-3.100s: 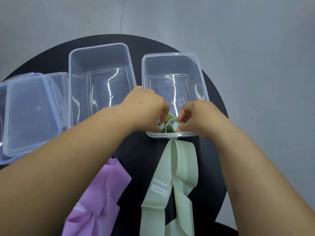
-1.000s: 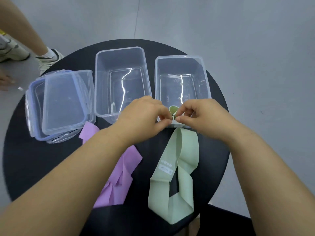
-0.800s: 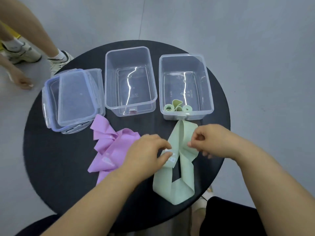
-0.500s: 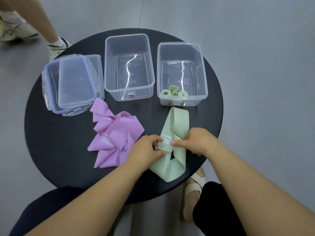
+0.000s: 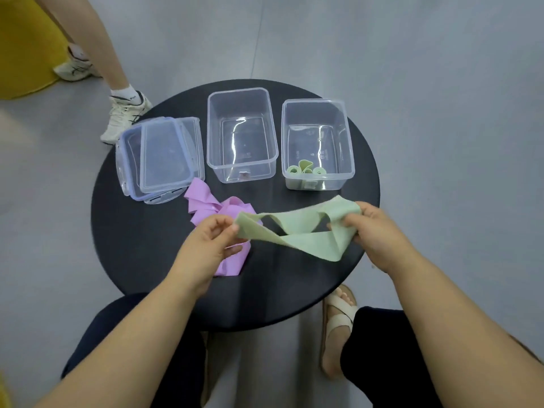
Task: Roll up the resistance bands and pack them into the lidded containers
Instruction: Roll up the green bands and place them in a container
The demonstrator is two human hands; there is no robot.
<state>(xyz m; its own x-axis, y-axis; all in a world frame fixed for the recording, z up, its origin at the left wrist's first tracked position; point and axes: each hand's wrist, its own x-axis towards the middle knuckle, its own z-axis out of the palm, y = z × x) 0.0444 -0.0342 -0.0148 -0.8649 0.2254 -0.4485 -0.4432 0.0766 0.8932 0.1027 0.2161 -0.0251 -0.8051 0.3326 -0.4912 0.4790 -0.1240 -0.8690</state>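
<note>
**1 green roll packed, a 2nd band lifted for rolling**

The round black table [image 5: 141,260] carried a lid stack [image 5: 160,159] at the left, then the middle container [image 5: 243,148] and the right container [image 5: 348,142], both open. A rolled green band [image 5: 306,169] sat against the right container's near wall. The purple band [image 5: 212,206] lay crumpled on the table. The loose green band [image 5: 303,234], flat on the table 0.5 s earlier, now hung twisted above it. The left hand [image 5: 206,245] pinched 1 end and the right hand [image 5: 371,231] gripped the other. It probably needed untwisting before rolling.
</note>
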